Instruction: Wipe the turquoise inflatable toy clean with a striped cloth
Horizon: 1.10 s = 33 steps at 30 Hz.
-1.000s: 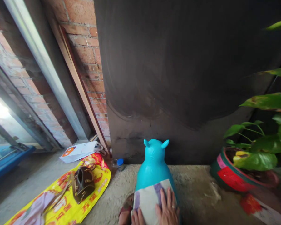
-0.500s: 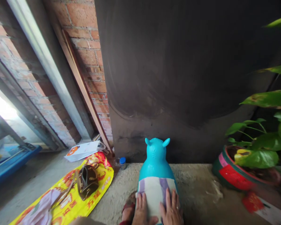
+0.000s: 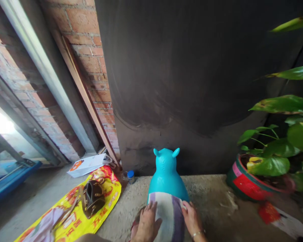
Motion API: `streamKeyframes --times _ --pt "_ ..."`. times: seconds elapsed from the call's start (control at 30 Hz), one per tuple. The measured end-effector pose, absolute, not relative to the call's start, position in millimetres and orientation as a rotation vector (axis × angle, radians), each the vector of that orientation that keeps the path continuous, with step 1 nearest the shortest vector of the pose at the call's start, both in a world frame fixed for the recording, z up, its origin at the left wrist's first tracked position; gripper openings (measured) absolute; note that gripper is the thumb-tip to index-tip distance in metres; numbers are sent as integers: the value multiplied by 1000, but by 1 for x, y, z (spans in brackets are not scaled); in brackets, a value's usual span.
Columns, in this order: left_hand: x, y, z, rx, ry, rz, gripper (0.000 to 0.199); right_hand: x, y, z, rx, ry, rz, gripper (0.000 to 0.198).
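Note:
A turquoise inflatable animal toy (image 3: 166, 181) with two small ears stands in front of me, its head toward the dark panel. Across its back lies a white and purple striped cloth (image 3: 164, 215). My left hand (image 3: 147, 222) rests on the cloth's left edge, open, its fingers stretched forward and the thumb apart. At the cloth's right front corner, my right hand (image 3: 192, 218) has its fingers bent around the edge, seemingly pinching it. A bracelet shows on the right wrist. The toy's rear is out of view below.
On the left, a brown handbag (image 3: 93, 198) lies on a yellow printed sheet (image 3: 98, 218), near a white paper bag (image 3: 87, 165). A blue-lidded jar (image 3: 131, 177) stands by the dark panel (image 3: 181, 84). A potted plant (image 3: 252, 185) stands on the right.
My hands have moved apart toward the cloth's two side edges. The right hand has gone from lying flat to bent fingers at the edge. The view has shifted slightly right.

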<state>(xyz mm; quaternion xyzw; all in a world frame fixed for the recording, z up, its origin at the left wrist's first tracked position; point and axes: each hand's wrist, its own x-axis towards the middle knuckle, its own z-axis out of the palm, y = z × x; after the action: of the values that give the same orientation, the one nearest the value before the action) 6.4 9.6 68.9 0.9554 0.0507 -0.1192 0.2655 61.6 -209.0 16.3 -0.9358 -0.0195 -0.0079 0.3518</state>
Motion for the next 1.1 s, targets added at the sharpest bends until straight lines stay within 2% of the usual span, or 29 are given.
streamKeyframes --times 0.07,0.13,0.23,0.4,0.6,0.87,1.0,1.1 --pt "10 0 84 2570 -29 -328 74 44 -207 31 -2358 -213 2 43" --pt "11 -10 93 2506 -245 -360 73 27 -207 47 -2254 -420 41 36" --pt "9 -18 96 2443 -393 -371 57 10 -216 65 -2112 -632 81 34" --pt "2 -3 91 2491 -161 -332 25 9 -245 89 -1992 -444 -5 37" --pt "6 11 109 2675 -52 -140 30 37 -234 130 -1911 -388 -94 44" --pt "69 37 184 2840 -168 180 47 103 -220 202 -1920 -537 -261 39" --pt "80 40 189 2859 -392 210 42 112 -234 194 -2000 -529 -241 41" --pt "62 30 150 2880 -483 143 33 90 -245 151 -2112 -483 -155 40"
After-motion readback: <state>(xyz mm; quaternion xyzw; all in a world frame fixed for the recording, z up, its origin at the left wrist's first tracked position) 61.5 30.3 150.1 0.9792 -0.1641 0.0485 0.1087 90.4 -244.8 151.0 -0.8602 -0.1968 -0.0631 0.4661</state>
